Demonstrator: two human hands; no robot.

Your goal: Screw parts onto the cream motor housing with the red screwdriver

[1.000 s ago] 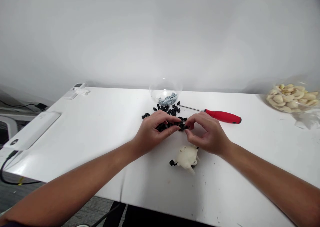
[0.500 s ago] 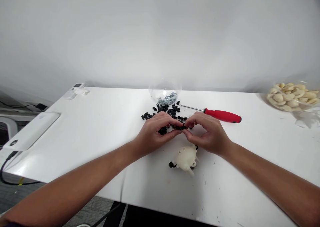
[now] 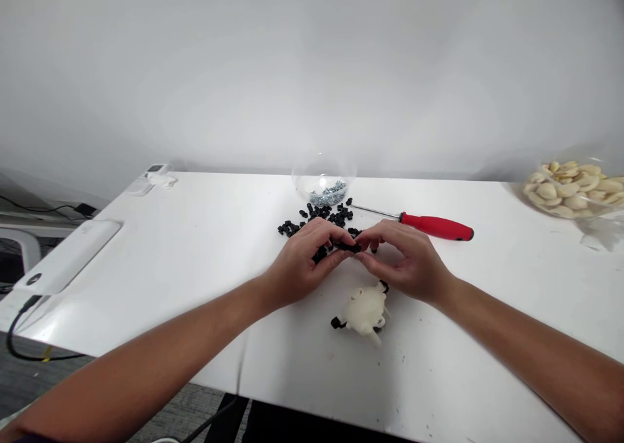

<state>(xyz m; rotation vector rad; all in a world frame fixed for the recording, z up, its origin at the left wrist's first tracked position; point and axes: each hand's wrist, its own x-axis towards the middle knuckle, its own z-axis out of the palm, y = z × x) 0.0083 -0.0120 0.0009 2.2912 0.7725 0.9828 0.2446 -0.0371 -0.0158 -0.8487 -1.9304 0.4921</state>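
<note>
Both hands (image 3: 303, 257) (image 3: 412, 261), pinching black pieces (image 3: 348, 247), have drawn closer together.

The small, knobbly black pieces (image 3: 337, 218) look plastic; the rounded cream body (image 3: 364, 309), smooth matt plastic. The long, red-handled screwdriver (image 3: 429, 226) has a shiny metal shaft (image 3: 375, 211). The flat white tabletop (image 3: 195, 248) looks smooth and glossy, the round clear bowl (image 3: 312, 175) shiny.

The bench (image 3: 205, 235) is plain white, the loose parts (image 3: 340, 218) black, the body (image 3: 365, 309) at five o'clock cream, the screwdriver handle (image 3: 436, 227) red, the metal bits (image 3: 330, 194) silvery.
</note>
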